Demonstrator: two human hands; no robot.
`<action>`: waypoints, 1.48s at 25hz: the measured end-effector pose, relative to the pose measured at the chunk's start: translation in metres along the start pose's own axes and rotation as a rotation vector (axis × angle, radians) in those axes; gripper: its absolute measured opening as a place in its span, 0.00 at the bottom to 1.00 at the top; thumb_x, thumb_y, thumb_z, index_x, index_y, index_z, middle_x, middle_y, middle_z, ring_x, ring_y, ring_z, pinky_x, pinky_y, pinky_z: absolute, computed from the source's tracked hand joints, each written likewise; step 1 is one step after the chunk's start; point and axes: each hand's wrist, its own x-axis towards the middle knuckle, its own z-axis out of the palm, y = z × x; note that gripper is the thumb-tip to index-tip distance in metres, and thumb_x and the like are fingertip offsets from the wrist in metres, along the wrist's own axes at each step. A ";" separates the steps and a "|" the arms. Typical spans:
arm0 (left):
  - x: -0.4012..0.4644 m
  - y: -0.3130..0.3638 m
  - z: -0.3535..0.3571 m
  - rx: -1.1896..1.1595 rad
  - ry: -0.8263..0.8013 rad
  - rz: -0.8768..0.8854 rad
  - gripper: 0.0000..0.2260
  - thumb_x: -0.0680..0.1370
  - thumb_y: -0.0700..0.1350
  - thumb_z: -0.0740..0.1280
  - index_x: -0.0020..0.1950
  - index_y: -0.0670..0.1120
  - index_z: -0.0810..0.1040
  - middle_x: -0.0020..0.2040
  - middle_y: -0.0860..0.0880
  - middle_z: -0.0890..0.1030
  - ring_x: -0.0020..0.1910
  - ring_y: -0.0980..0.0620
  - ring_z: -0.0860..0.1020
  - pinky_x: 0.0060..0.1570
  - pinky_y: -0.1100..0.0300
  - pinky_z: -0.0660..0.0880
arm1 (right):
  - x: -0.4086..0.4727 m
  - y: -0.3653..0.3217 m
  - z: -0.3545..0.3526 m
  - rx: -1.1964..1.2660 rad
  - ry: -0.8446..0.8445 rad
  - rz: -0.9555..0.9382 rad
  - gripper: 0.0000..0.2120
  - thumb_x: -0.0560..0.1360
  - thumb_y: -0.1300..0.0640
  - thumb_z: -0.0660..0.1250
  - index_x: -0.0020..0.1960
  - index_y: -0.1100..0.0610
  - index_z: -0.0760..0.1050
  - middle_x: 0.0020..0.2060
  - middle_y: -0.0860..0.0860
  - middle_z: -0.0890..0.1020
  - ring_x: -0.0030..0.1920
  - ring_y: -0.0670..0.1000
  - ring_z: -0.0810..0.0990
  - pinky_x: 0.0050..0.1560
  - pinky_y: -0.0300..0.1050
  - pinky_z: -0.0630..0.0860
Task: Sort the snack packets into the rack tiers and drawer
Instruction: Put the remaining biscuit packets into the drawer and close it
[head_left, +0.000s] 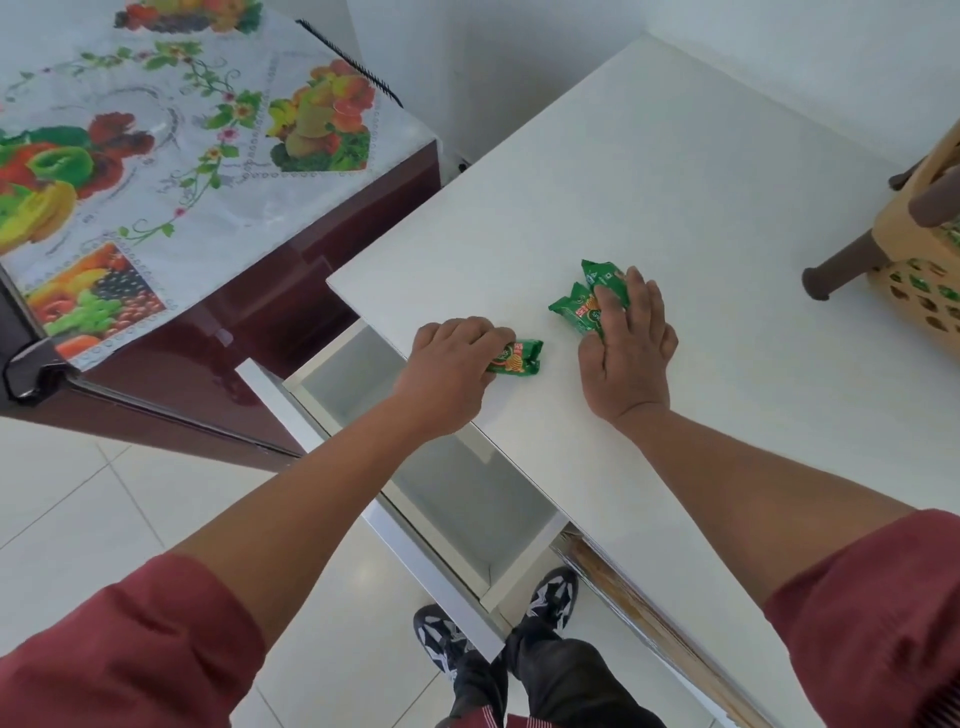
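Observation:
A small green snack packet (520, 357) lies on the white tabletop (675, 197) near its front edge, and my left hand (452, 371) grips its left end with curled fingers. A little to the right, my right hand (626, 345) lies flat with straight fingers pressing on a bunch of green snack packets (584, 301). Below the table's front edge the white drawer (441, 467) stands pulled open, and its inside looks bare. At the right edge, the tan plastic rack (919, 249) with brown legs holds green packets in its perforated lower tier.
A maroon fridge covered with a fruit-print cloth (156, 156) stands left of the table. White floor tiles (78, 519) and my shoes (447, 639) show below. The open drawer sticks out toward my legs.

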 end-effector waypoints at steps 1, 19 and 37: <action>-0.006 -0.005 -0.003 -0.016 -0.010 -0.033 0.22 0.79 0.43 0.69 0.73 0.53 0.72 0.67 0.51 0.75 0.66 0.45 0.72 0.66 0.52 0.59 | 0.000 0.000 0.000 0.001 0.000 -0.004 0.30 0.76 0.48 0.50 0.77 0.53 0.66 0.82 0.56 0.56 0.81 0.59 0.51 0.73 0.60 0.53; -0.098 -0.100 -0.032 0.041 -0.130 -0.246 0.21 0.78 0.44 0.68 0.71 0.53 0.72 0.66 0.52 0.75 0.68 0.45 0.71 0.68 0.46 0.62 | -0.043 -0.044 0.017 -0.200 -0.312 -0.751 0.25 0.80 0.48 0.56 0.71 0.58 0.75 0.75 0.57 0.72 0.76 0.60 0.67 0.70 0.59 0.66; -0.004 -0.152 0.051 0.468 -1.013 -0.001 0.14 0.79 0.38 0.67 0.65 0.43 0.73 0.60 0.46 0.78 0.53 0.46 0.78 0.45 0.53 0.76 | 0.011 -0.057 0.036 -0.282 -0.454 -0.741 0.29 0.82 0.42 0.51 0.81 0.50 0.59 0.82 0.49 0.58 0.82 0.53 0.53 0.76 0.57 0.58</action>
